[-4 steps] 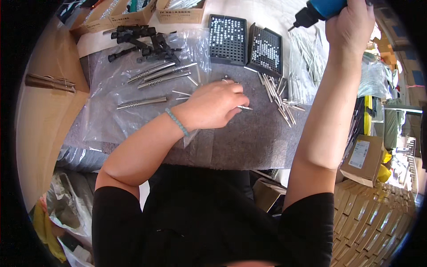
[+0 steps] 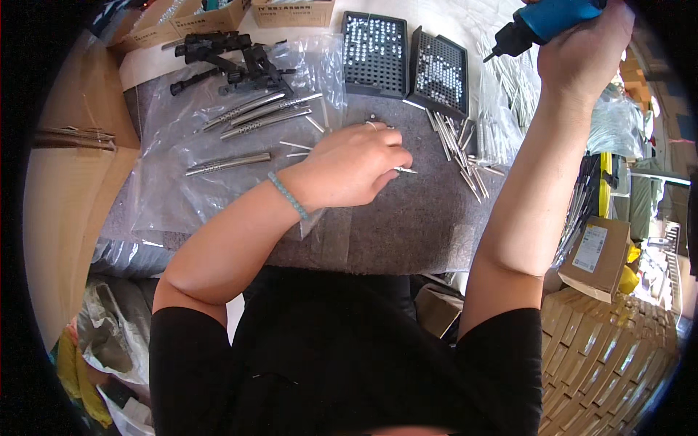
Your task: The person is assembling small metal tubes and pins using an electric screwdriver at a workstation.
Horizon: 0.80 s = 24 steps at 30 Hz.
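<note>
My left hand rests on the grey mat with its fingers closed around a thin metal pin whose tip sticks out to the right. A beaded bracelet circles that wrist. My right hand is raised at the upper right, gripping a blue and black electric screwdriver with its tip pointing down-left. Between the hands lies a loose pile of metal pins.
Two black trays of small screws stand at the back. Several knurled metal rods lie on clear plastic bags, with black plastic parts behind them. Cardboard boxes line the far edge; stacked boxes sit at lower right.
</note>
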Tool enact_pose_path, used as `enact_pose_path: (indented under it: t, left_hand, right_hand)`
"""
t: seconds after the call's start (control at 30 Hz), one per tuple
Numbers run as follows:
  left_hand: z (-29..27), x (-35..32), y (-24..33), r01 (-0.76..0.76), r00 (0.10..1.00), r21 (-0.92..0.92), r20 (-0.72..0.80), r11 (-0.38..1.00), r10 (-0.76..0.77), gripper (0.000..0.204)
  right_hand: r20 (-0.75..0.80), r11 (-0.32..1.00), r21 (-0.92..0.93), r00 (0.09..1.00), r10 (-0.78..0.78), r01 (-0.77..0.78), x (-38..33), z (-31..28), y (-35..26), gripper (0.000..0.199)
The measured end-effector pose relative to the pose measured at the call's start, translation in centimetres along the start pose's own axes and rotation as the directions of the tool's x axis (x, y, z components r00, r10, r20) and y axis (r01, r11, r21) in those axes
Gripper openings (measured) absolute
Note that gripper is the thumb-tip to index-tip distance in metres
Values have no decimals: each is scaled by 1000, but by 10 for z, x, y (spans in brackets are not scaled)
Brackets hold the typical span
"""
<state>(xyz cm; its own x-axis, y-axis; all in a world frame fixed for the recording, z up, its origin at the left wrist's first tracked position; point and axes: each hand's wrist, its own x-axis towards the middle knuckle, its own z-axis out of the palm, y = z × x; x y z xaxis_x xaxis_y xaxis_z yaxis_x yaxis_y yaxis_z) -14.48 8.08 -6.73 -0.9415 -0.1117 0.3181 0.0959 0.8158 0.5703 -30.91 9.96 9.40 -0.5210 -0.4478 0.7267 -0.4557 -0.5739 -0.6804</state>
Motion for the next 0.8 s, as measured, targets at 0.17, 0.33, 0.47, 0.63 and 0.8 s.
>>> enact_pose_path:
  t: [0.17,0.33,0.47,0.63,0.8]
  left_hand:
    - [0,-1,-1,2,1000,-10,-7,1000,-2,15]
    - [2,-2,2,21,999,-11,-30,1000,-21,17]
    - [3,-5,3,32,999,-5,-25,999,-32,17]
    - [0,-2,3,26,1000,-5,-5,1000,-27,17]
    - [-1,0,2,27,1000,-1,6,1000,-27,17]
  right_hand:
    - [-93,998,-45,995,-37,33,-11,8,16,40]
    - [-6,987,-110,993,116,-116,-30,-10,35,39]
    - [-88,991,27,987,132,-130,-45,-6,50,34]
    - [52,812,504,948,313,-296,-44,-13,70,29]
    - [-34,984,87,987,157,-154,-46,-10,71,26]
